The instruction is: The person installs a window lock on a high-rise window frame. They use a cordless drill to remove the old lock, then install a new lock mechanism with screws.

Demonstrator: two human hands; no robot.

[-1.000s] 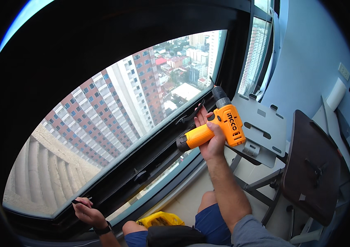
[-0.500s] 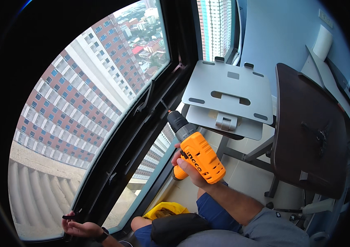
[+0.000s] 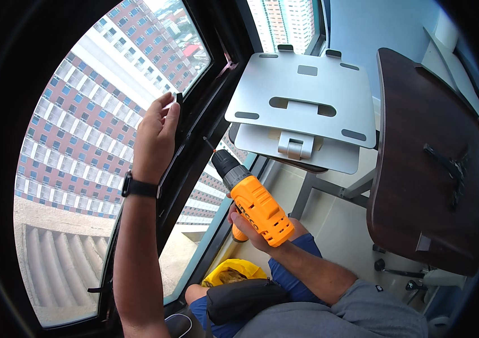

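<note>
My right hand [image 3: 249,230] is wrapped round the grip of an orange and black cordless drill [image 3: 263,209]. The drill's long thin bit [image 3: 209,144] points up and left, its tip near the black window frame [image 3: 186,149]. My left arm, with a black watch [image 3: 140,187] on the wrist, stretches up along the window. At its end my left hand [image 3: 157,127] has its fingers and thumb closed about a black window handle [image 3: 180,100], mostly hidden by the hand. A second black handle [image 3: 96,290] sits lower on the same frame.
A silver laptop stand [image 3: 301,84] stands beyond the drill, close to the window. To the right is a dark brown tabletop [image 3: 403,169] with a small black object [image 3: 448,169] on it. A yellow bag [image 3: 233,271] and a black pouch [image 3: 245,301] are near my legs.
My left hand has left the lower window handle and moved up to the upper one. The drill, still in my right hand, appears slightly further left as the view shifted.
</note>
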